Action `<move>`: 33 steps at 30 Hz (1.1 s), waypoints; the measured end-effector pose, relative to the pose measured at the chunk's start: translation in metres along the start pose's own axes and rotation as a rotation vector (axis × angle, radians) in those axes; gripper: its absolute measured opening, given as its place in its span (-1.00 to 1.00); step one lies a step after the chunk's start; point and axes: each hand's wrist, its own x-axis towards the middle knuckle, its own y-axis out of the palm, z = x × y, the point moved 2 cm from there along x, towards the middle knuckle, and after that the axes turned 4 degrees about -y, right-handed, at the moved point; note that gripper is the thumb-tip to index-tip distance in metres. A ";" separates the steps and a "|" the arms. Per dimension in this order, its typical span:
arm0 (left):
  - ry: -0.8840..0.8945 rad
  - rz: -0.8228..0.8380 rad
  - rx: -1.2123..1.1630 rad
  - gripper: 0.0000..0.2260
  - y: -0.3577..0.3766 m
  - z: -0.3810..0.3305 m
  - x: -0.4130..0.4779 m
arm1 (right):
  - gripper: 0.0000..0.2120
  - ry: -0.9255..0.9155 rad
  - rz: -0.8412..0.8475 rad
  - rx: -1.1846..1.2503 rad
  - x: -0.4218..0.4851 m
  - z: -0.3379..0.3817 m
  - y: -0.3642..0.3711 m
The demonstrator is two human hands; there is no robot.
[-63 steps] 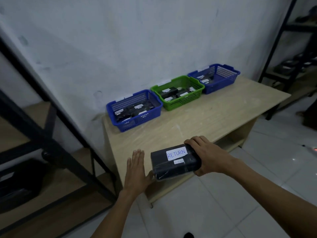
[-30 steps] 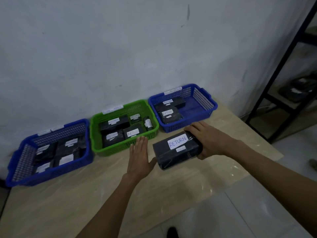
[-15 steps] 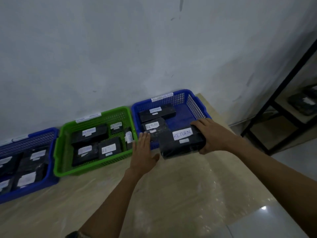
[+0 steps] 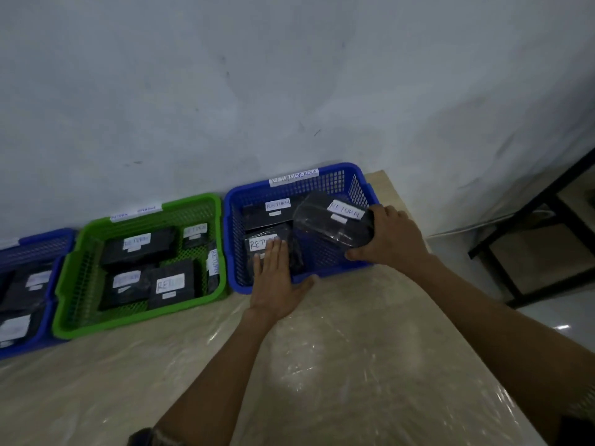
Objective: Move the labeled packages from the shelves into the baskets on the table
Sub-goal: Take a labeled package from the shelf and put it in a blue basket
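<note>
right hand (image 4: 391, 238) grips RETURN package (image 4: 335, 225), held tilted inside right blue basket (image 4: 233, 278) | left hand (image 4: 277, 278) flat, fingers straight, over front rim, perhaps touching lower package (image 4: 262, 243) | basket on table (image 4: 322, 365)

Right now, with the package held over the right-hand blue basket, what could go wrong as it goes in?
The right hand grips the held package by one end and it is tilted; released so, it may land leaning on the rear package.
The left hand lies flat across the front package and the blue basket rim, beside the free spot; it could be bumped.
The blue basket stands near the table end; a push might slide it.
</note>
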 end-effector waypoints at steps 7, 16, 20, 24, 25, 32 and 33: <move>0.055 0.065 0.093 -0.02 0.009 0.008 0.019 | -0.08 0.211 -0.104 0.042 0.023 0.016 0.019; 0.061 0.109 0.131 -0.02 0.011 0.012 0.021 | -0.27 0.219 -0.020 -0.176 0.060 0.032 0.040; 0.060 0.104 0.150 -0.03 0.011 0.012 0.022 | -0.31 0.228 0.010 -0.210 0.070 0.035 0.058; 0.056 0.111 0.151 -0.02 0.011 0.013 0.022 | -0.30 0.228 0.053 -0.248 0.077 0.034 0.070; 0.054 0.109 0.151 -0.02 0.011 0.013 0.022 | -0.29 0.224 0.064 -0.261 0.078 0.033 0.074; 0.049 0.109 0.144 -0.02 0.011 0.013 0.023 | -0.24 0.213 0.084 -0.269 0.081 0.030 0.088; 0.049 0.108 0.142 -0.02 0.011 0.013 0.023 | -0.21 0.213 0.073 -0.246 0.082 0.030 0.089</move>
